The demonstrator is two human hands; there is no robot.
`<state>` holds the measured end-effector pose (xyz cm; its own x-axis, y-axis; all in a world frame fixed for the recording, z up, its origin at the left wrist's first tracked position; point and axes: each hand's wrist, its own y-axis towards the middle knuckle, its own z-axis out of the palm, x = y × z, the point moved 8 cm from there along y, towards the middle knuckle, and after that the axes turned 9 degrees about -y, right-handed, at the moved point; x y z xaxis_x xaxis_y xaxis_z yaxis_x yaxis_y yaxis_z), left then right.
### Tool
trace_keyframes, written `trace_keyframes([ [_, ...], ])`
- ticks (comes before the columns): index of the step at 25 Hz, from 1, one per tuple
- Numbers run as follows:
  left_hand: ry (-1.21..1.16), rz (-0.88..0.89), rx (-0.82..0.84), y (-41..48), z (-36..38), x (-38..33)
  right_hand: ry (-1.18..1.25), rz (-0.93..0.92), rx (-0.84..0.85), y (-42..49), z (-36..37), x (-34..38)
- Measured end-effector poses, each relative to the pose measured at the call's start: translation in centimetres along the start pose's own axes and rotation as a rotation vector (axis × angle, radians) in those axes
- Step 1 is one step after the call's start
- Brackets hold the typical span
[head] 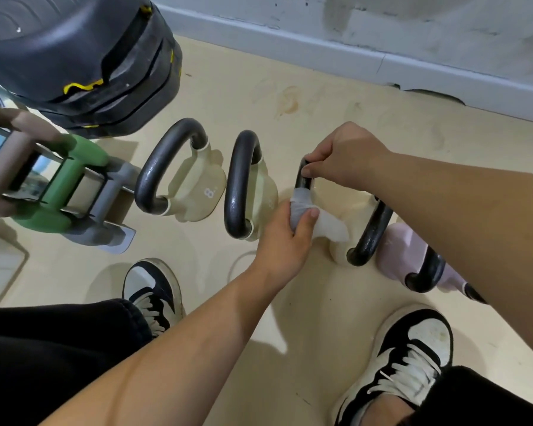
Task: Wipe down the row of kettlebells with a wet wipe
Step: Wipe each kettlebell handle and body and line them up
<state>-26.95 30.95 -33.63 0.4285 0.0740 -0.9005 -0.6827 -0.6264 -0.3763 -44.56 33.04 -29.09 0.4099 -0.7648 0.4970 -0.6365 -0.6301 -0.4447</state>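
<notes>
Kettlebells with cream bodies and black loop handles (194,192) stand in a row across mid-frame. Your left hand (282,241) grips the white wet wipe (330,227) wrapped round the third one's black handle (303,179), which runs up-frame. Your right hand (345,155) pinches that handle's top just above, left of the pale pink kettlebell (397,250), so the stroke likely follows that axis.

Row packed: cream kettlebell marked 8 (197,186), black loop handle, and second cream kettlebell (268,189) just beside each other, slim gap. Handle of third cream kettlebell (302,181) taken by left hand (282,241) with white wet wipe (330,226) and right hand (342,155). Right forearm (459,204) overlaps lilac kettlebell (397,250) (mostly hidden). Left blocked: grey dumbbell rack (102,232), black stacked step platform (74,56). Open beige floor (336,103) behind row.
</notes>
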Motion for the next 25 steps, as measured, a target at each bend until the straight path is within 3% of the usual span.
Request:
trace_keyframes([
  [2, 0.151, -0.002, -0.055, 3.0, 0.6, -1.7, -0.019, -0.025, -0.013, -0.3, 0.4, -0.2],
  [5, 0.246, -0.142, 0.034, 7.9, 2.2, -3.7, 0.081, -0.011, -0.021, -0.5, 0.6, -0.8],
  [7, 0.294, -0.132, 0.013, 7.8, 2.0, -3.9, 0.107, 0.002, -0.003, -0.4, 0.5, -0.5],
  [10, 0.225, 0.066, -0.089, 1.5, 1.0, -1.5, 0.069, -0.001, 0.04, -0.6, 0.2, 0.5],
  [14, 0.088, 0.063, -0.055, -2.0, 1.5, 0.5, 0.112, 0.009, 0.047, -0.9, 0.8, 0.8],
  [17, 0.119, -0.048, 0.001, 1.8, 1.2, -0.7, 0.199, 0.064, 0.068, -1.9, 0.8, 0.1],
  [21, 0.127, -0.16, 0.131, 3.3, 0.5, -4.3, 0.262, 0.236, -0.077, -4.1, 0.3, -1.2],
  [25, -0.026, -0.294, 0.168, 0.1, -1.2, -3.2, 0.527, 0.43, 0.119, -7.9, 5.3, 0.1],
])
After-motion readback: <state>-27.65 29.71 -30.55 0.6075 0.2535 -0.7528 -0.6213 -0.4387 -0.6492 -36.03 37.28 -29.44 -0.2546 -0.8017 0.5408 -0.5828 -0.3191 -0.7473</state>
